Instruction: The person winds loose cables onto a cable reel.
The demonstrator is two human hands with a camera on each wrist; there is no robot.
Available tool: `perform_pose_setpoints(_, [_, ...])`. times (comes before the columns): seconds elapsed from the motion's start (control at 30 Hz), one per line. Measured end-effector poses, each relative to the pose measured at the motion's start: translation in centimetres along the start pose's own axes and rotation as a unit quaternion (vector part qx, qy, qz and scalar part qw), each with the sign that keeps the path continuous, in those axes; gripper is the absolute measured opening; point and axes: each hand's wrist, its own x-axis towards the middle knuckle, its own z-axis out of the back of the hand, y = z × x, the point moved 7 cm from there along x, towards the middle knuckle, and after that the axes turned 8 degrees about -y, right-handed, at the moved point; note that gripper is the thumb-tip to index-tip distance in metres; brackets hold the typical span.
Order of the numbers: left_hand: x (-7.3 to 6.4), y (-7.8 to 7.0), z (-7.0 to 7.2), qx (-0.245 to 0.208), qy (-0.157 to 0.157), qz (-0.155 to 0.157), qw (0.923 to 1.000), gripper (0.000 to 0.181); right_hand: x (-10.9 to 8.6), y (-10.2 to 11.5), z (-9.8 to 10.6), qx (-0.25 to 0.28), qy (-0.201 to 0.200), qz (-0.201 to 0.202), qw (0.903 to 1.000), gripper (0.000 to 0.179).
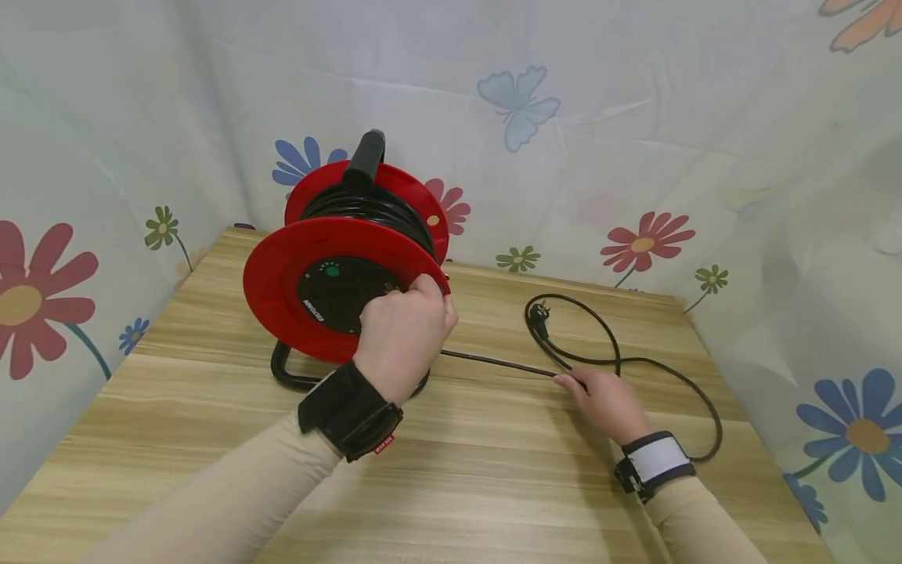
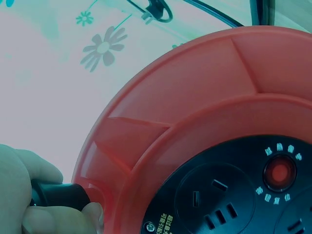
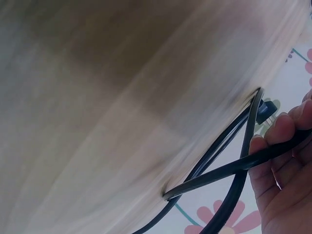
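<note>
A red cable reel (image 1: 282,274) with black cable wound between its two discs stands on the table at left, on a black tubular stand. My left hand (image 1: 405,333) grips the small black crank knob (image 2: 61,195) near the edge of the reel's front disc; in the head view the hand covers that knob. From the reel a stretch of black cable (image 1: 493,361) runs right to my right hand (image 1: 609,403), which holds it in its fingers just above the table. Beyond this hand the cable lies in loose loops, with its plug (image 1: 539,312) near the back.
The wooden table (image 1: 479,501) meets a cloth backdrop (image 1: 437,47) printed with flowers and a butterfly at the back and sides. A black carrying handle (image 1: 366,157) rises above the reel. Sockets (image 2: 214,200) and a round red button (image 2: 280,173) show on its black centre panel in the left wrist view.
</note>
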Motion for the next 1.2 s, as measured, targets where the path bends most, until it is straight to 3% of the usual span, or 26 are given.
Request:
perform_pose_setpoints(0.6, [-2.3, -1.1, -1.9, 0.008, 0.033, -0.008, 0.9994, 0.036, 1.4, 2.6, -0.9, 0.005, 0.012, 0.008, 0.9999, 0.03])
perform_pose_setpoints(1.2, [-6.0, -1.3, -4.4, 0.006, 0.046, -0.006, 0.9989, 0.037, 3.3, 6.0, -2.4, 0.032, 0.03, 0.041, 0.9982, 0.041])
